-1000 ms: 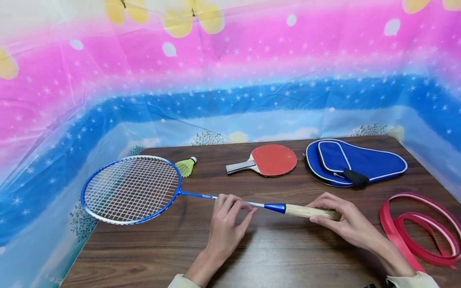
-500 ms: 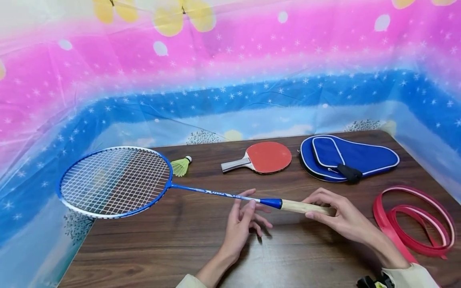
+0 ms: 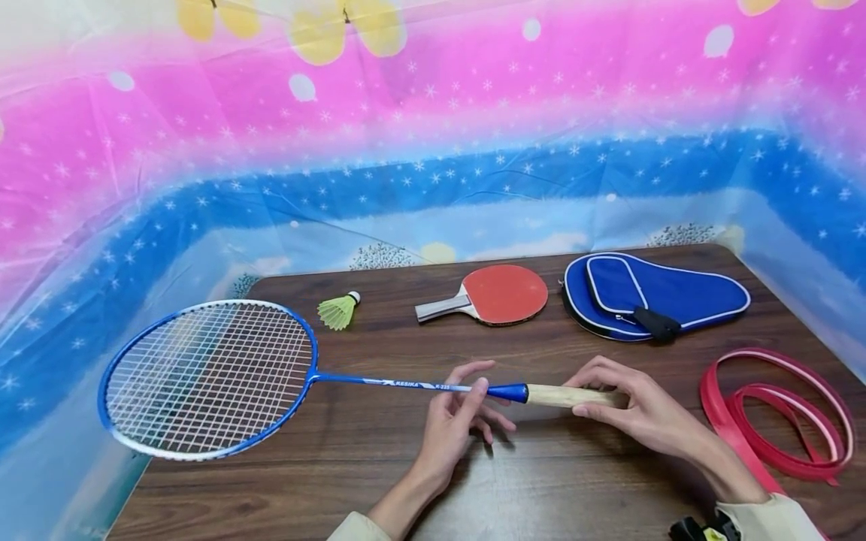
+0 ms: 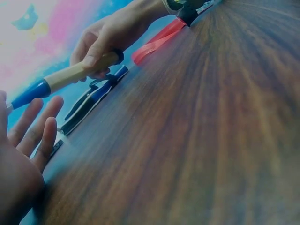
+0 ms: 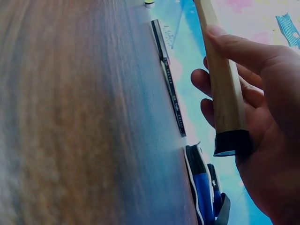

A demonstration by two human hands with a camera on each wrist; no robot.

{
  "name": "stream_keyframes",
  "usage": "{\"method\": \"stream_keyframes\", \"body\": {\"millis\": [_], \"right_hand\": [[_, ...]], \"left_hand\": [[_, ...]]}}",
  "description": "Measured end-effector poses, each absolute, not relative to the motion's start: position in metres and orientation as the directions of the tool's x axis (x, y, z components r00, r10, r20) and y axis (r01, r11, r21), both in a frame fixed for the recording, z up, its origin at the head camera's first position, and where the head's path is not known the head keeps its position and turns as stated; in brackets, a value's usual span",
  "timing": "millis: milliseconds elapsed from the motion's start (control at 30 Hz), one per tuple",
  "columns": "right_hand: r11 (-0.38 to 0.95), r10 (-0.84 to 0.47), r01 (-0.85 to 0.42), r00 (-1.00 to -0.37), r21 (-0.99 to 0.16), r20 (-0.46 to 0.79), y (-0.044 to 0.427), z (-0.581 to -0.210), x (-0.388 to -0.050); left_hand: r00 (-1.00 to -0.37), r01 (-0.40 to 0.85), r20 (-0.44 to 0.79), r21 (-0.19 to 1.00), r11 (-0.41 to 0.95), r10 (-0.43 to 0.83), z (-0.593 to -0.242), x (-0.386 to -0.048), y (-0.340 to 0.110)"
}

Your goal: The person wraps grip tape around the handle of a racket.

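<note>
A blue and white badminton racket [image 3: 318, 374] is held above the table, its strung head to the left. The right hand [image 3: 649, 409] grips the bare wooden handle [image 3: 558, 396] near its end; in the right wrist view the fingers and thumb of this hand [image 5: 276, 103] wrap the handle [image 5: 225, 93], which ends in a black cap [image 5: 233, 143]. The left hand [image 3: 449, 428] pinches the shaft just left of the blue cone [image 3: 509, 392], thumb in front, the other fingers spread. In the left wrist view those fingers [image 4: 35, 133] lie below the shaft.
On the wooden table [image 3: 271, 496], a yellow-green shuttlecock [image 3: 338, 310], a red table tennis bat [image 3: 506, 294] and a blue zipped case [image 3: 697, 297] lie along the back. A coiled red strap [image 3: 724, 406] is at the right. A patterned cloth [image 3: 433, 150] hangs behind.
The left hand has moved right along the shaft from its earlier place, its fingers spreading. The racket head rose, then tipped down, leaving the shuttlecock in full view. The right hand keeps its grip.
</note>
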State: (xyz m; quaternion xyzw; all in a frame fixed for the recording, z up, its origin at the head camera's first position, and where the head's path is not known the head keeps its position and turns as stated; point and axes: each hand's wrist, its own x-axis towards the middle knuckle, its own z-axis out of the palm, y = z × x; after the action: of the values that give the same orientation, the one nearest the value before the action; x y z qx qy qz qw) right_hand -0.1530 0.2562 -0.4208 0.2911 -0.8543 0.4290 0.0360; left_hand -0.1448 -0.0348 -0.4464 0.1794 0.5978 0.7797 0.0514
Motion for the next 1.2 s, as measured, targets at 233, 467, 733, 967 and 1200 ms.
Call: {"method": "stream_keyframes", "body": {"millis": [233, 467, 733, 967, 1200], "right_hand": [[0.445, -0.469, -0.516, -0.83, -0.732, 0.3, 0.252, -0.413, -0.142], [0.446, -0.465, -0.519, -0.83, -0.729, 0.306, 0.249, -0.398, -0.129], [0.494, -0.429, -0.48, -0.86, -0.724, 0.277, 0.26, -0.419, -0.136], [0.551, -0.425, -0.48, -0.865, -0.683, 0.265, 0.268, -0.429, -0.137], [0.683, -0.393, -0.483, -0.875, -0.548, 0.283, 0.276, -0.409, -0.135]], "left_hand": [[-0.932, 0.088, 0.179, 0.954, -0.285, 0.314, -0.445, -0.142, -0.035], [-0.933, 0.086, 0.17, 0.961, -0.263, 0.316, -0.447, -0.141, -0.033], [-0.926, 0.096, 0.176, 0.965, -0.242, 0.333, -0.45, -0.14, -0.031], [-0.927, 0.076, 0.158, 0.967, -0.242, 0.34, -0.454, -0.139, -0.029], [-0.928, 0.071, 0.152, 0.968, -0.239, 0.34, -0.451, -0.14, -0.029]]}}
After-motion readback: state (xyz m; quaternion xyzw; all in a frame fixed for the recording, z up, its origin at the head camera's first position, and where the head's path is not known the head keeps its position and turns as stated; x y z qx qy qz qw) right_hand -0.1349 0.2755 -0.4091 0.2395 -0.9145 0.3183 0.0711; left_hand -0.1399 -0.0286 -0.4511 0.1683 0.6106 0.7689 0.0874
